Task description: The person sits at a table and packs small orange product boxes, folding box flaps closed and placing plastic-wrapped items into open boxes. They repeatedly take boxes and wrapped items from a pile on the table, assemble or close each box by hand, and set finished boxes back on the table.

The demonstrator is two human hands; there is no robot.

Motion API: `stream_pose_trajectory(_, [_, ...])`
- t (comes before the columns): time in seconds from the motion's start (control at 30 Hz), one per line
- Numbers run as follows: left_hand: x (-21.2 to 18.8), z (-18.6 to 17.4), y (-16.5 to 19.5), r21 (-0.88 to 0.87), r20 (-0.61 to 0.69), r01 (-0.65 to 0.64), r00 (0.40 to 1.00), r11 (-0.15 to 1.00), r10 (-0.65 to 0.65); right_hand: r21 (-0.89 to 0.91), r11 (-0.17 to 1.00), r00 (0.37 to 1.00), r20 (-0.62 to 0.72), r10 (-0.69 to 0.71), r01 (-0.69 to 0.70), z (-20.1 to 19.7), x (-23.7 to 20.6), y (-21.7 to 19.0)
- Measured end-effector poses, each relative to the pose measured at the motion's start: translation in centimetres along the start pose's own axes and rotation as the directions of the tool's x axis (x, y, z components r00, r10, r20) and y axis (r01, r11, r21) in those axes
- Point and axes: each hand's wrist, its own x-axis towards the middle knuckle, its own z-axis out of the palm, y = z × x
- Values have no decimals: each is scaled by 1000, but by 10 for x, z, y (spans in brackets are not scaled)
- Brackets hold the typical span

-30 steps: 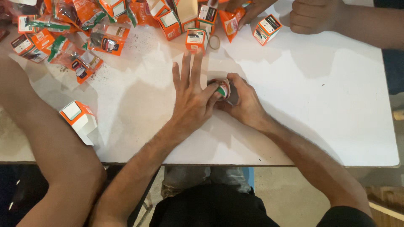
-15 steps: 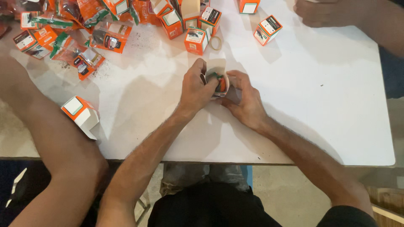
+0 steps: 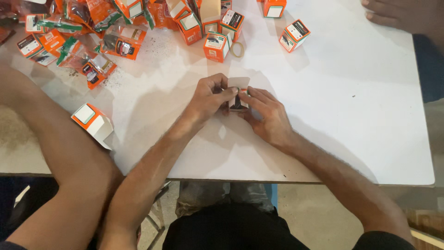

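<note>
Two hands meet at the middle of the white table [image 3: 351,115], both closed on one small box [image 3: 239,95]. The left hand [image 3: 208,99] pinches the box from its left side with thumb and curled fingers; the right hand [image 3: 268,115] cups it from the right and below, fingertips on its face. The box is thin cardboard, a pale flap standing up at the top and a dark printed panel showing between the fingers. It sits just above the table, near the middle, well back from the near edge.

Right of the right hand the smooth, matt tabletop lies bare out to its right edge, the widest open room. Beyond the hands, a tan rubber band [image 3: 237,49] lies flat beside an upright orange box [image 3: 216,47]. Further off to the left, a heap of orange boxes and crinkled packets [image 3: 92,41] crowds the far left corner, with dark specks scattered on the surface around it. Left of the left hand, an open orange and white box [image 3: 91,122] lies tipped by another person's forearm [image 3: 60,153], which crosses the near left edge. Another person's hand [image 3: 402,16] rests at the far right corner. One more orange box [image 3: 294,35] stands alone, tilted, beyond the right hand.
</note>
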Motion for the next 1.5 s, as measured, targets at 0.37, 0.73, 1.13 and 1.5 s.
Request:
stream_pose_trajectory(0.37, [-33,11,8,556,376,-722,661,413,649,102,931,935,94,343,-351,-1,-5,-1])
stream_pose_trajectory(0.73, [-33,8,11,520,346,-708,686,478,640,129,931,939,98,330,-341,-1,1,0])
stream_pose_trajectory(1.13, [-44,20,3,762,514,-645,657,58,551,-15,995,993,55,103,-102,-1,-3,10])
stream_pose_trajectory(1.5, [39,-14,26,907,-38,-266,719,325,694,317,891,942,25,336,-326,-15,25,11])
